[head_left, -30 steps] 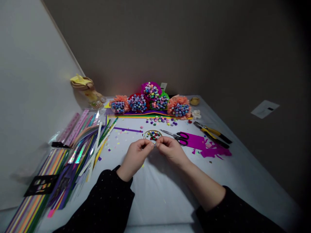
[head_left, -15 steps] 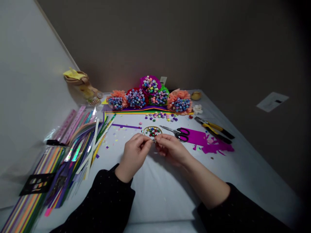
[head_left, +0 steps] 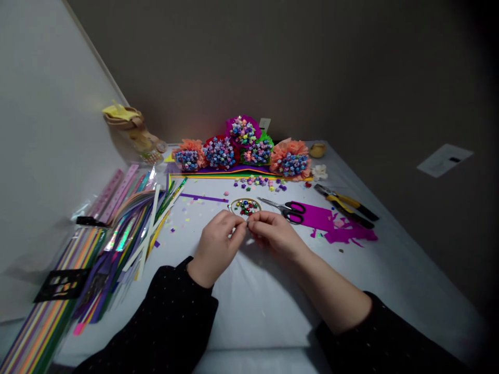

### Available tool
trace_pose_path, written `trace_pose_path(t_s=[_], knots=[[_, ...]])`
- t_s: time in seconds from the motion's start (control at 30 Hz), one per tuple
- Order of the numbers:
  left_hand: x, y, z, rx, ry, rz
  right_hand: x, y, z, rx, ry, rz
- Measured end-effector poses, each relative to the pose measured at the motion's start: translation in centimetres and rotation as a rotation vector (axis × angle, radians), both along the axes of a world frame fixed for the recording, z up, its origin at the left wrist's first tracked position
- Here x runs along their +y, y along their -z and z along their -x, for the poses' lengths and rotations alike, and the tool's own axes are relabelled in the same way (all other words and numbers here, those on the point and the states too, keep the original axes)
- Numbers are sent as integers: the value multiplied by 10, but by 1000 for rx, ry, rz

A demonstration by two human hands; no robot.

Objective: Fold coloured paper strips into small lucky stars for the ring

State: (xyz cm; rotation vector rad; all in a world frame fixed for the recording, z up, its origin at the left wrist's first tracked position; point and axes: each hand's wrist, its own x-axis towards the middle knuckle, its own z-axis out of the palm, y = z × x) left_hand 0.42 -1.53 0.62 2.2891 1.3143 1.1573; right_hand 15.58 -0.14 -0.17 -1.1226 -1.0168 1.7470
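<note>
My left hand (head_left: 217, 244) and my right hand (head_left: 274, 235) meet fingertip to fingertip over the white table (head_left: 249, 301). Both pinch one tiny piece between them, too small to name. Just beyond my fingertips lies a small round dish (head_left: 245, 206) holding several shiny folded paper stars. Purple-handled scissors (head_left: 286, 209) rest to the right of the dish, partly on a sheet of purple paper (head_left: 317, 218).
Long coloured paper strips (head_left: 101, 259) in clear wrappers fan along the left. Star-filled paper flower bouquets (head_left: 241, 150) line the back wall, loose stars (head_left: 259, 182) before them. Yellow-handled pliers (head_left: 345, 203) and purple paper scraps (head_left: 349, 235) lie at right. A wooden holder (head_left: 130, 130) stands at back left.
My hands stay together pinching the small piece, fingers shifting slightly. The view has tilted a little, so everything sits slightly higher in the picture.
</note>
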Motion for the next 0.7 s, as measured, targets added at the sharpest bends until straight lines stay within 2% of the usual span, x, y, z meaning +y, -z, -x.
trace_pose_path(t_s=[0.13,0.37,0.7], knots=[[-1,-3,0,-10,-14,39,0,0,-1,-66,-12,-32],[0,-8,-1,-138,-98,256,0,0,-4,-139,-27,-139],[0,-12,-1,-272,-85,420,0,-4,-6,-188,-45,-202]])
